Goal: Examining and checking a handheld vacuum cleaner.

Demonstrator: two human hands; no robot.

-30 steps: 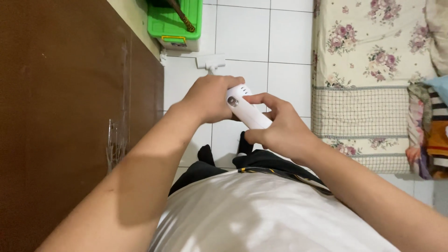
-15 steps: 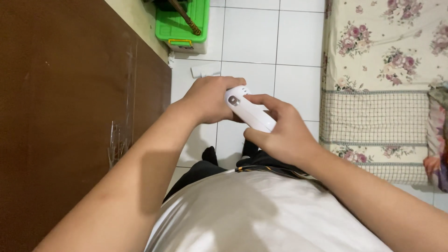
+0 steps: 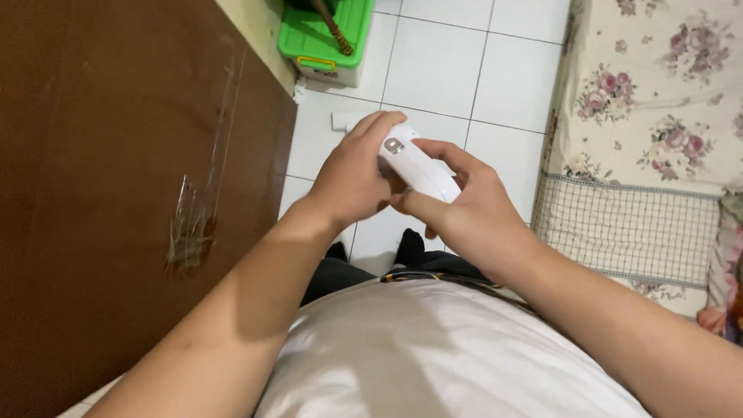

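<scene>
Along the left of the frame a brown wooden panel is standing close, with a green plastic box at the upper middle on the white tiled floor. At the centre your left hand is curling its fingers around the far end of a white handheld device, while your right hand is pinching its near end between thumb and fingers. You are probably working its grey button, so be keeping both grips firm and the device level. A floral bedsheet is filling the right edge.
</scene>
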